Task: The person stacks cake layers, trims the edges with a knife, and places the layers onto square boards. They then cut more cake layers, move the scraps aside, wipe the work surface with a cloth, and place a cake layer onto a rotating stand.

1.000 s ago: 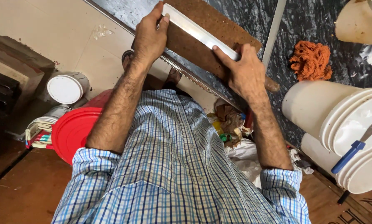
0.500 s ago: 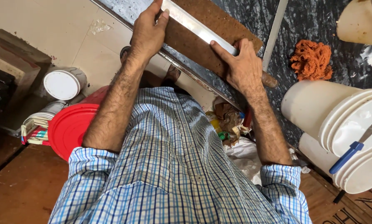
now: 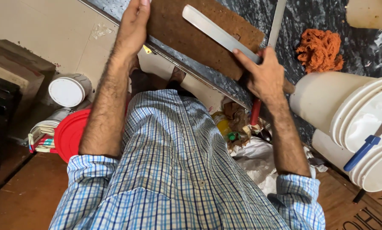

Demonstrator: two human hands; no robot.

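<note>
A brown board [image 3: 186, 38] lies tilted on the dark stone counter [image 3: 310, 17]. My left hand [image 3: 133, 25] grips its left edge, with the fingers curled over the top corner. Across the board lies a long pale blade [image 3: 218, 33]. My right hand [image 3: 265, 79] is closed on the blade's handle end at the board's lower right corner, with the forefinger stretched along the blade. My checked blue shirt fills the bottom of the view.
An orange rag [image 3: 320, 49] and a metal strip [image 3: 277, 21] lie on the counter. Stacked white buckets [image 3: 318, 106] with a blue-handled tool [image 3: 365, 151] stand at the right. A red lid [image 3: 69, 134], a white tin [image 3: 67, 90] and a white bag of rubbish [image 3: 252, 159] are on the floor.
My left hand has come off the blade's far end and moved to the board's left edge. The blade has shifted to the right with my right hand.
</note>
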